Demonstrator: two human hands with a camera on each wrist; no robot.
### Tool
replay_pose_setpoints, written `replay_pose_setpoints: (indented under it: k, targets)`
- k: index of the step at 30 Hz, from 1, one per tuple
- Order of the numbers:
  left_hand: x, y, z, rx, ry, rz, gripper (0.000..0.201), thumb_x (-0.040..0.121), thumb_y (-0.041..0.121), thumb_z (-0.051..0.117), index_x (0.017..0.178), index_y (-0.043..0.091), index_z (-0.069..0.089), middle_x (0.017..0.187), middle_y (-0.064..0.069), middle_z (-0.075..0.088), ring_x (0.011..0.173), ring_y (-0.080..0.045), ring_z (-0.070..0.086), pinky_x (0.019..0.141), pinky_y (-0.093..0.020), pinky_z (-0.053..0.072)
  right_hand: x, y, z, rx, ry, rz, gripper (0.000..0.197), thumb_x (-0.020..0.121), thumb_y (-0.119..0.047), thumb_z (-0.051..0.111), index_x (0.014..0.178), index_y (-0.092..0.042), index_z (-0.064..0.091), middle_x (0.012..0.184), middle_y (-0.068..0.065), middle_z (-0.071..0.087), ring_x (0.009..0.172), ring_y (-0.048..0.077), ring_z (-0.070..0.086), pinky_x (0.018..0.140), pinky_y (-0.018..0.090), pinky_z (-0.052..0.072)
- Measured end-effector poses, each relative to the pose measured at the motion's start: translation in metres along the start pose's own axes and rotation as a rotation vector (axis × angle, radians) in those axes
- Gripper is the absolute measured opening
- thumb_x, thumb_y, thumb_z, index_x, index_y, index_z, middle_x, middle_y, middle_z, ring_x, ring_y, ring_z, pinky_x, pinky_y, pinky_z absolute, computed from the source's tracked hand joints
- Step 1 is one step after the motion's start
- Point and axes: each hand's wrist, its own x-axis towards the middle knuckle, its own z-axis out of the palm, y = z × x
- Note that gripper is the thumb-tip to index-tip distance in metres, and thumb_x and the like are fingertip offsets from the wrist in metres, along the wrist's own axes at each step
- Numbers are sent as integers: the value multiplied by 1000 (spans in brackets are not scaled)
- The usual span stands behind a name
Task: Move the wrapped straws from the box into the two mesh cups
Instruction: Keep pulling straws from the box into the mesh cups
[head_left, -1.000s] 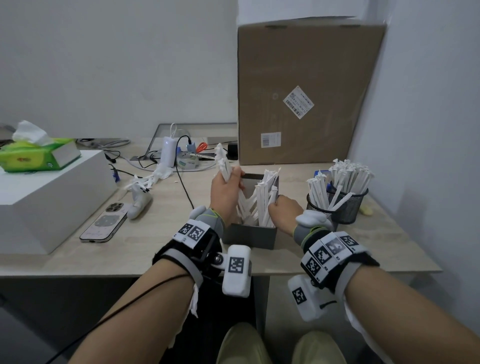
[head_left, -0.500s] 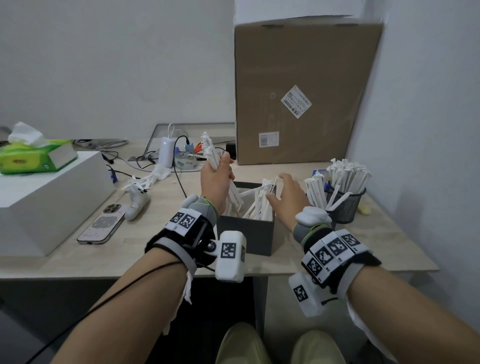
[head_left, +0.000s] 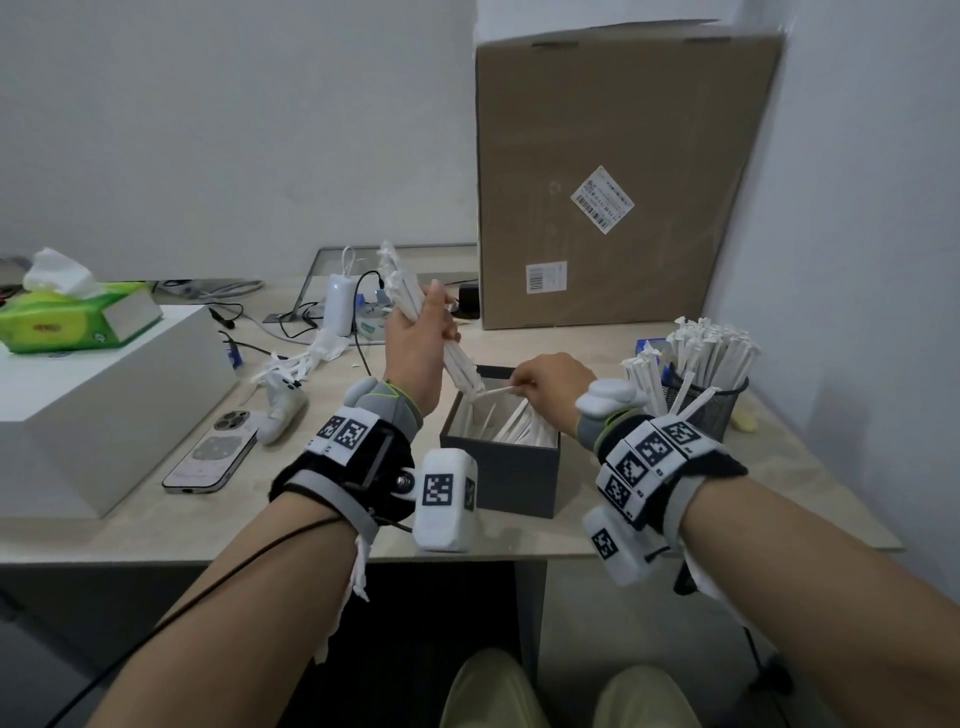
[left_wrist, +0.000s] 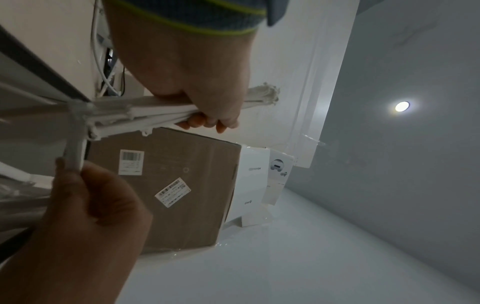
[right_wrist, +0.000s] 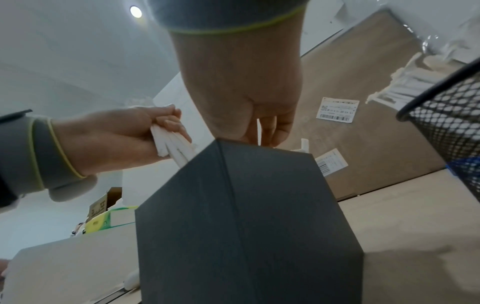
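Head view, left hand (head_left: 415, 343) raised its straw bundle (head_left: 457, 358) higher, right hand (head_left: 550, 384) now pinching one straw (head_left: 493, 392)

A light wood-grain tabletop (head_left: 597, 525) is seen against white walls. Near its front edge a dark open box (head_left: 511, 475) is set, with wrapped straws (head_left: 511, 428) standing inside. To the right, a black mesh cup (head_left: 709, 402) filled with straws is placed. A tall cardboard carton (head_left: 613, 176) is stood at the back. On the left, a white box (head_left: 98, 405) is laid, with a phone (head_left: 210, 460) lying just beside it. Cables (head_left: 291, 325) and a white charger (head_left: 338, 304) are gathered farther back.
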Motion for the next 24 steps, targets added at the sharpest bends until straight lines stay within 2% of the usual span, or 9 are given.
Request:
replay_pose_setpoints:
  k: [3,6,9,12,16,19,21,23,24]
  targets:
    - [7,12,-1,-99,25,-3,23,96,23,52,75,13,53,51,7,44,44,-6,41,54,-22,42,-4,6,-3,207,256,-19,21,92,-14,56,103,-8,72,104,10,70,96,26,62,82,32,44]
    - [10,15,4,-89,14,-7,23,94,22,56,73,14,55,53,5,45,45,-6,41,55,-23,41,-5,3,-16,557,491,59,17,90,-14,61,101,-8,73,92,10,68,78,21,63,72,33,49]
    - [7,5,12,115,-81,37,24,92,30,58,72,17,58,50,9,44,48,-9,40,57,-26,40,-8,-6,-38,988,426,158,17,91,-11,60,102,-7,71,77,7,62,60,9,53,54,20,47]
    - [-3,-4,24,216,-204,31,27,92,37,55,78,15,62,49,8,45,50,-11,40,56,-28,38,-10,-14,-48,1061,355,139,15,89,-10,62,100,-4,70,75,8,62,58,9,52,50,13,45]
    - [-15,-16,34,181,-331,3,26,94,31,53,75,15,61,52,7,55,51,-11,42,53,-25,37,-11,-19,-46,1077,366,149,8,87,-9,65,90,-1,66,69,4,63,51,5,53,47,11,43]
    - [-20,-23,38,131,-325,-75,21,93,26,57,77,12,59,58,3,54,50,-8,46,52,-23,40,-13,-19,-44,1044,378,137,8,87,-5,62,90,-1,69,71,3,64,59,7,56,54,14,46]
    - [-20,-23,41,31,-284,-155,22,94,25,55,81,9,61,69,-7,59,59,-14,57,56,-26,49,-15,-23,-39,1024,343,117,14,87,-4,61,95,-5,73,81,0,67,69,9,60,61,16,49]
    - [-17,-22,43,-20,-186,-201,24,94,23,51,82,6,64,74,-15,60,66,-21,61,59,-29,52,-18,-29,-34,1009,282,96,23,88,-2,60,108,-7,71,91,-9,63,85,11,61,76,20,51]
    - [-15,-22,44,-16,-121,-209,25,93,22,50,79,6,64,70,-14,57,64,-20,58,57,-29,50,-20,-30,-32,1008,260,82,27,88,-1,60,112,-9,70,95,-12,60,94,12,60,87,24,50]
